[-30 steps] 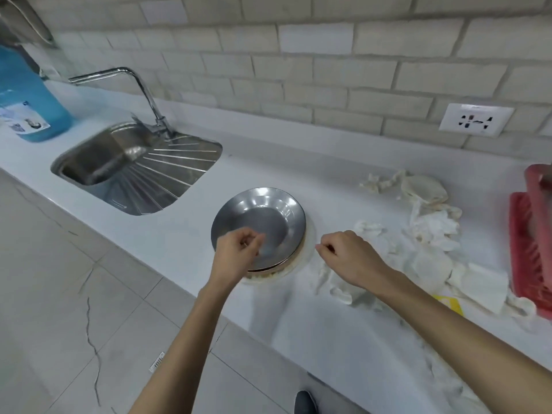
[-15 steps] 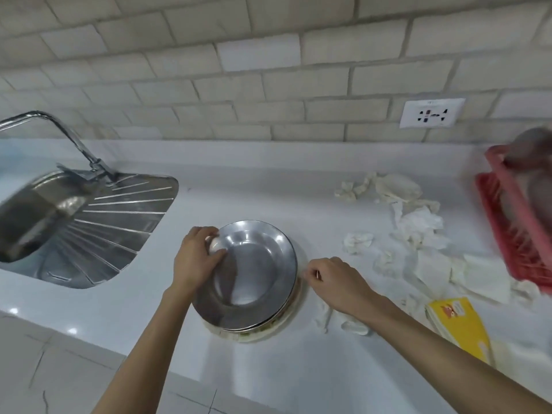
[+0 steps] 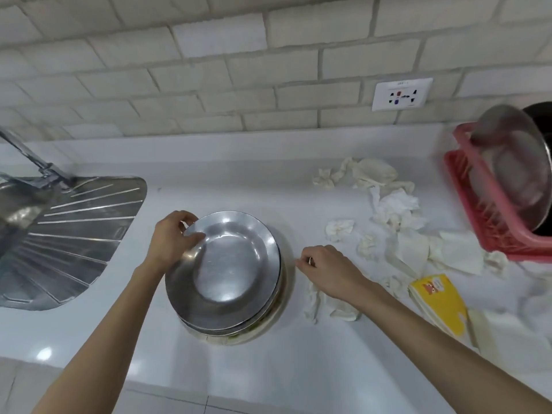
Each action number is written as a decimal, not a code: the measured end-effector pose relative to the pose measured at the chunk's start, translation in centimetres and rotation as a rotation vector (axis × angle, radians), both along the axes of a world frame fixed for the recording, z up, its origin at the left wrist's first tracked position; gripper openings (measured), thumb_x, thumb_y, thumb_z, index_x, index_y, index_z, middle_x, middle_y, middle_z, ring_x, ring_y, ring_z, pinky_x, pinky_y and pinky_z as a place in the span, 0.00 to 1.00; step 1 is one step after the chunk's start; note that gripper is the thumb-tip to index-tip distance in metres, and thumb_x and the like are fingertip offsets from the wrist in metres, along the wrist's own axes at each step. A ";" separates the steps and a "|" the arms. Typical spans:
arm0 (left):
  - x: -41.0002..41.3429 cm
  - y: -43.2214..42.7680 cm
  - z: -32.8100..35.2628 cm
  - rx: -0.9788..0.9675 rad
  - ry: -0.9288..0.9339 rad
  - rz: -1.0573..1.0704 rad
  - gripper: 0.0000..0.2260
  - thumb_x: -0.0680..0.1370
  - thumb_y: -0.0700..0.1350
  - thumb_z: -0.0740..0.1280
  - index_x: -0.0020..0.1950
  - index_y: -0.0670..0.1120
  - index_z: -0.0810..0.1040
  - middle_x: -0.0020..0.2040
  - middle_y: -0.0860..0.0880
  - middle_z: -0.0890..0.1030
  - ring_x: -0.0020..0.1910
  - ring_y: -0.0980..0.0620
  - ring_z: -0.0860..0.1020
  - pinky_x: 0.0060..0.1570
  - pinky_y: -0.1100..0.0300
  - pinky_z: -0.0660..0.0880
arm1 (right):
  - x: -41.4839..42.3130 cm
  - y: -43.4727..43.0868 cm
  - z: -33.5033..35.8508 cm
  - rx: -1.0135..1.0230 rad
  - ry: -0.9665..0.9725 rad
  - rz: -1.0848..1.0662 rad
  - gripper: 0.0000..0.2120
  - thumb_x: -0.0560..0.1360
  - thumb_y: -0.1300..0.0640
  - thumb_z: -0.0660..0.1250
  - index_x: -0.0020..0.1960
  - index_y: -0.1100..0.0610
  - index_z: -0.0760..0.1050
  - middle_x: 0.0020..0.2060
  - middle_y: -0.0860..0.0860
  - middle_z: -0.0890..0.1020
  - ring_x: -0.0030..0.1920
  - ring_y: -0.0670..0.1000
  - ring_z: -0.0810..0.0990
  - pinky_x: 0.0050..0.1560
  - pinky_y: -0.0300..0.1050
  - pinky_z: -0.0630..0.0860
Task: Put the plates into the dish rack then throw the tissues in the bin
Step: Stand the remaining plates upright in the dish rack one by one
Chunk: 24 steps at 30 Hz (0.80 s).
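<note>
While the left hand (image 3: 171, 243) grips the far-left rim of the top steel plate (image 3: 230, 264) on the stack (image 3: 239, 331) on the white tabletop (image 3: 239, 377), the right hand (image 3: 328, 270) rests curled just beside it; whether it pinches anything, I cannot tell. Crumpled tissues (image 3: 394, 210) lie scattered between the stack and the red dish rack (image 3: 490, 234).
</note>
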<state>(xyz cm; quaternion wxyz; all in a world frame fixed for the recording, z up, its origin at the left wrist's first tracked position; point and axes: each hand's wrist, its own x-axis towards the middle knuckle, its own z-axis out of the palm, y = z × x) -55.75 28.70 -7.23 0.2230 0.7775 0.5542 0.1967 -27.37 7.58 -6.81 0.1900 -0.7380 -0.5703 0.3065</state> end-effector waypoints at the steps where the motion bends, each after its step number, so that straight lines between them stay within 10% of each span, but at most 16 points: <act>1: 0.1 0.3 0.3 -0.020 -0.039 0.009 0.15 0.67 0.44 0.81 0.43 0.57 0.76 0.42 0.57 0.80 0.38 0.56 0.78 0.33 0.71 0.70 | 0.2 0.1 0.0 -0.001 0.007 -0.006 0.15 0.80 0.51 0.60 0.40 0.61 0.72 0.29 0.50 0.72 0.29 0.50 0.67 0.33 0.47 0.65; 12: 5.6 0.9 6.6 -0.163 -0.389 -0.238 0.10 0.74 0.44 0.76 0.54 0.55 0.82 0.43 0.48 0.87 0.39 0.51 0.85 0.39 0.62 0.82 | 1.8 0.3 0.3 0.042 0.436 -0.161 0.14 0.80 0.45 0.59 0.51 0.55 0.74 0.37 0.53 0.82 0.31 0.51 0.83 0.27 0.37 0.71; 24: 19.9 -6.0 9.4 -0.232 -0.481 -0.474 0.12 0.78 0.39 0.71 0.60 0.49 0.84 0.50 0.52 0.87 0.47 0.55 0.85 0.47 0.65 0.80 | 9.1 -8.7 -0.8 0.218 0.793 -0.440 0.05 0.80 0.60 0.64 0.52 0.61 0.71 0.35 0.56 0.84 0.33 0.59 0.84 0.34 0.50 0.77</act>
